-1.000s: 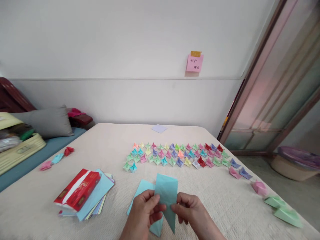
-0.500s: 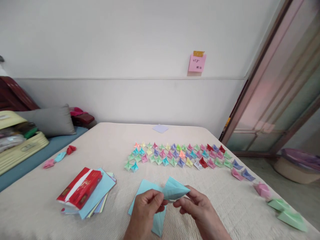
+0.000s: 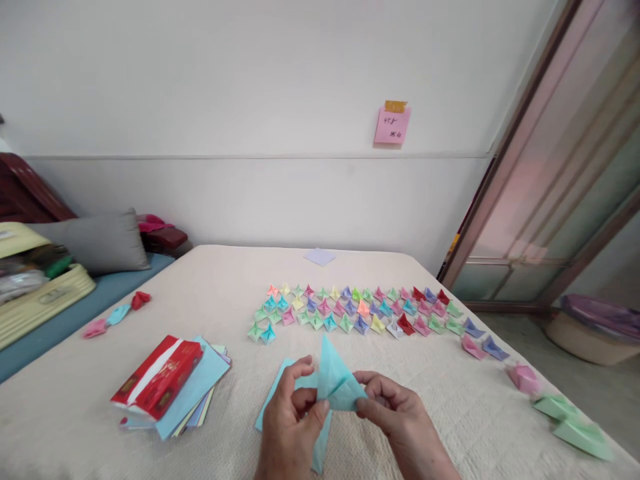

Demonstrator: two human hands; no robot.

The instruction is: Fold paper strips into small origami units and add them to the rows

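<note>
In the head view, your left hand (image 3: 293,423) pinches the lower left of the folded blue paper (image 3: 336,383), and your right hand (image 3: 400,417) grips its right corner. You have it above the cream surface (image 3: 220,280), over another blue sheet (image 3: 273,403). At your far left, an open pale-yellow case (image 3: 57,293) holds clear plastic (image 3: 20,285) and something green (image 3: 59,266). On the floor (image 3: 530,340) at right, a tan tub (image 3: 580,339) has purple across its top; you can't see inside.
</note>
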